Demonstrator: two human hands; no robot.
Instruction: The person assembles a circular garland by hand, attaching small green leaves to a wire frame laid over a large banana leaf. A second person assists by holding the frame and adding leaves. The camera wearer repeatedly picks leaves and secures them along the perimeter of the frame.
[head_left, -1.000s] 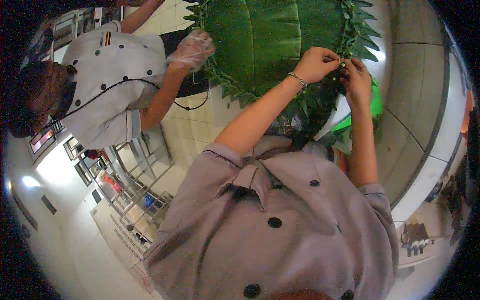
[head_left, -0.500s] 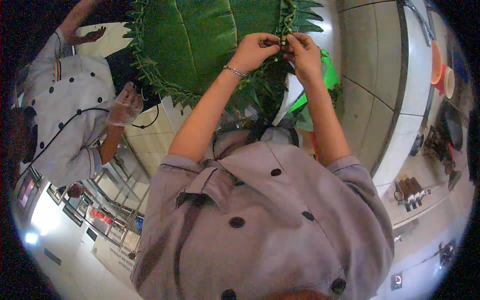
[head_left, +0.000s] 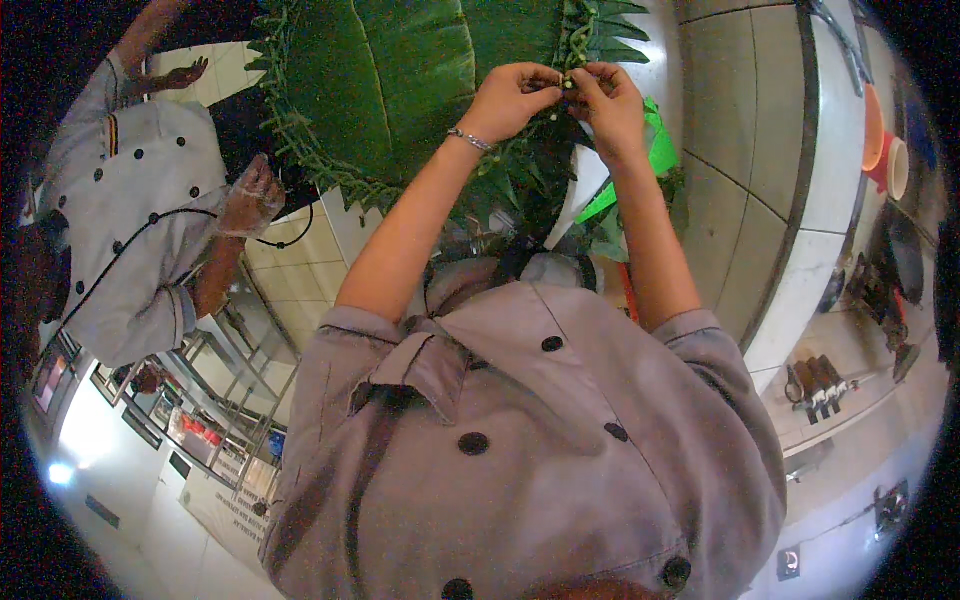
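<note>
A large round tray covered with green banana leaf lies in front of me, its far edge cut off by the top of the picture. Around its rim run a braided green strand and pointed, folded leaf pieces. My left hand and my right hand meet at the right side of this rim. Both are closed in a pinch on the braided strand, fingertips almost touching. A small pale green end of it shows between them.
At the left stands a co-worker, with one hand in a clear plastic glove near the tray's edge. Bright green plastic and a white sheet lie below my right hand. A tiled counter runs along the right, with orange and red containers beyond it.
My hands stay at the same spot on the rim, with only slight finger movement. The co-worker's gloved hand and body have shifted a little.
</note>
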